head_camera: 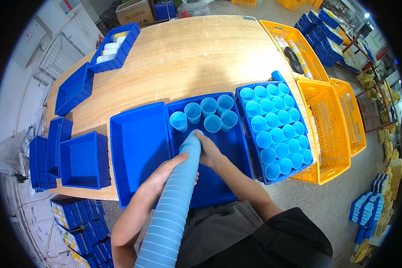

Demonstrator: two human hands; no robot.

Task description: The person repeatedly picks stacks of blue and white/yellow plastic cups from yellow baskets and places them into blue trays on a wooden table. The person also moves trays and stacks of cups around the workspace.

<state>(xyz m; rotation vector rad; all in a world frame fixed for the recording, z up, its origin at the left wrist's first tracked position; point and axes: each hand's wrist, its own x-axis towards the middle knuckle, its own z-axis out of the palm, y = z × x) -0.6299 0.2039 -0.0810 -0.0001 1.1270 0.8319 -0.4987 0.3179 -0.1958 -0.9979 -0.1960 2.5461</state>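
A long nested stack of light-blue plastic cups slants from the bottom of the picture up to the middle tray. My left hand is wrapped around the stack from its left side. At the far end, my right hand grips the end cup, its fingers partly hidden behind it. Both hands are over a blue plastic tray. Standing apart from the stack, several light-blue cups are upright along that tray's far side. To the left, a bare blue tray adjoins it.
On the right stands a blue tray packed with upright cups, a blue cylinder behind it. Yellow crates line the table's right edge. Small blue bins occupy the left side; a farther bin holds white containers. The wooden tabletop extends beyond.
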